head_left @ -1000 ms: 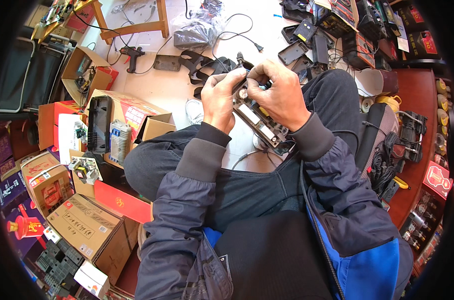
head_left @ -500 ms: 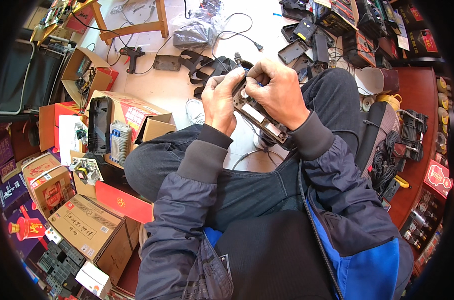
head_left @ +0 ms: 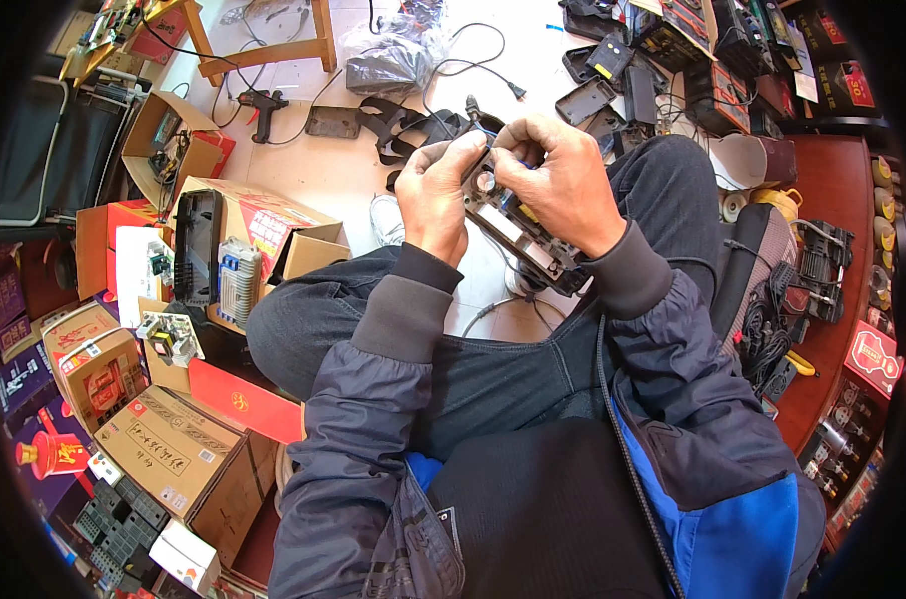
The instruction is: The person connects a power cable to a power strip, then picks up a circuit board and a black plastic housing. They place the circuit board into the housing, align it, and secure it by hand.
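Note:
Over my lap is an opened electronic unit (head_left: 503,228), long and dark, tilted with its far end to the left. Its bared circuit board carries a round silver-topped part, pale metal strips and a bit of yellow. My left hand (head_left: 433,200) is closed on the unit's far left edge, thumb on top. At the far end my right hand (head_left: 569,185) is pinched close to the left fingertips, its side against the unit. A bit of thin blue wire shows by the fingers; what the right fingertips pinch is hidden. A black cord end (head_left: 473,106) sticks out beyond the hands.
A glue gun (head_left: 263,115), a flat dark cover (head_left: 331,122) and black straps (head_left: 398,135) lie on the pale floor ahead. Opened black cases (head_left: 585,100) are piled at far right. Cardboard boxes (head_left: 184,464) crowd the left; cables (head_left: 767,344) hang at the right beside a reddish wooden surface (head_left: 837,180).
The unit has turned slightly, so more of its board shows between my hands. My right hand has shifted a little to the right; both hands stay at the far end.

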Demonstrator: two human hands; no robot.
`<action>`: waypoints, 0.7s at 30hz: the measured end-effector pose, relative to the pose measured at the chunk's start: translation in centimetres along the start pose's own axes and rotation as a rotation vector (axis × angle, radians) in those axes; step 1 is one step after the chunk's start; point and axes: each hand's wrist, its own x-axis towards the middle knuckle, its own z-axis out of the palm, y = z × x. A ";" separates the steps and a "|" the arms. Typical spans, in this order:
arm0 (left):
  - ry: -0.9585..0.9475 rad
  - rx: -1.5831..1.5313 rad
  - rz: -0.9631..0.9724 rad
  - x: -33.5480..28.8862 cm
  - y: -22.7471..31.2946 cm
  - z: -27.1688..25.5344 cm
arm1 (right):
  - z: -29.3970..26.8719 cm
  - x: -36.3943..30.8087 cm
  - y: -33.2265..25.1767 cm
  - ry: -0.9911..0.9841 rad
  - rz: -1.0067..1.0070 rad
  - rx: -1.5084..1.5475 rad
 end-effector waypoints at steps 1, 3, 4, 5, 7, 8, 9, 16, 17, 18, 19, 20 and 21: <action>-0.003 -0.006 0.000 0.0 0.0 0.0 | 0.1 0.1 0.1 0.010 -0.047 -0.031; -0.003 -0.019 -0.011 -0.1 0.1 0.0 | 0.3 0.1 0.2 0.018 -0.103 -0.068; -0.001 -0.024 -0.018 -0.1 0.1 0.0 | 0.3 0.2 0.2 0.018 -0.113 -0.073; 0.003 -0.021 -0.019 -0.2 0.2 0.0 | 0.4 0.2 0.2 0.024 -0.128 -0.066; -0.013 -0.041 -0.028 -0.3 0.2 0.0 | 0.5 0.3 0.1 0.024 -0.122 -0.067; -0.019 -0.051 -0.017 -0.3 0.2 0.0 | 0.4 0.3 0.0 0.035 -0.127 -0.053; -0.024 -0.060 -0.022 -0.3 0.2 0.0 | 0.3 0.3 -0.1 0.022 -0.094 -0.041; -0.041 -0.032 0.012 0.0 0.0 0.0 | -0.9 0.4 0.1 -0.099 0.193 0.185; -0.048 -0.030 0.015 0.0 0.0 0.0 | -1.0 0.6 0.3 -0.117 0.216 0.223; -0.056 -0.015 0.015 0.0 0.0 0.0 | -1.2 0.6 0.5 -0.128 0.216 0.269; -0.063 0.001 0.017 -0.1 0.0 0.0 | -1.2 0.7 0.6 -0.125 0.201 0.296; -0.068 0.020 0.019 -0.1 0.1 0.0 | -1.3 0.8 0.7 -0.122 0.186 0.322; -0.078 0.033 0.020 -0.1 0.1 0.0 | -1.3 0.8 0.8 -0.119 0.182 0.345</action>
